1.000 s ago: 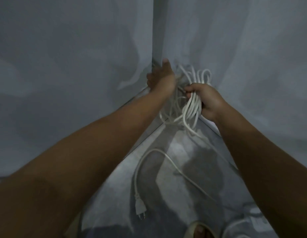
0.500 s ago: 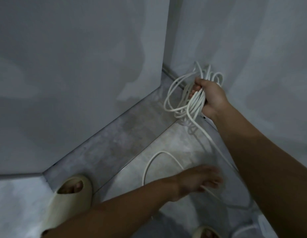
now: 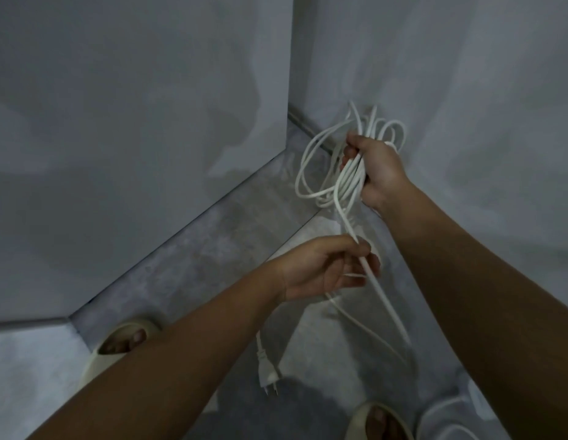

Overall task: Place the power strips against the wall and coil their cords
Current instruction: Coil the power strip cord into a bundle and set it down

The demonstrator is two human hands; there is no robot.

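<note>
Your right hand [image 3: 376,173] is closed tightly around a bundle of white cord [image 3: 347,182]. Several loops are gathered in the fist, and they fan out above your knuckles and to the left of them. The bundle is held up off the floor [image 3: 197,258], close to the corner where the two grey walls [image 3: 133,122] meet.

Your left hand [image 3: 324,268] sits lower and nearer to you, fingers curled. It pinches one loose strand [image 3: 384,300] between thumb and fingers. This strand drops from the bundle, passes through the pinch and runs on down to the right, until your right forearm covers it.

The plug [image 3: 267,374] lies on the floor just below your left forearm, prongs pointing towards you. That forearm hides how its lead joins the rest.

Your left foot is in a pale sandal [image 3: 117,347] and is half hidden under your left arm. The other sandal [image 3: 378,420] is cut off at the bottom edge.

At the lower right another pale cord [image 3: 441,414] curves along the floor. Beside it is a whitish shape, too dim and too cropped to identify. I cannot make out a power strip for certain anywhere in view.
</note>
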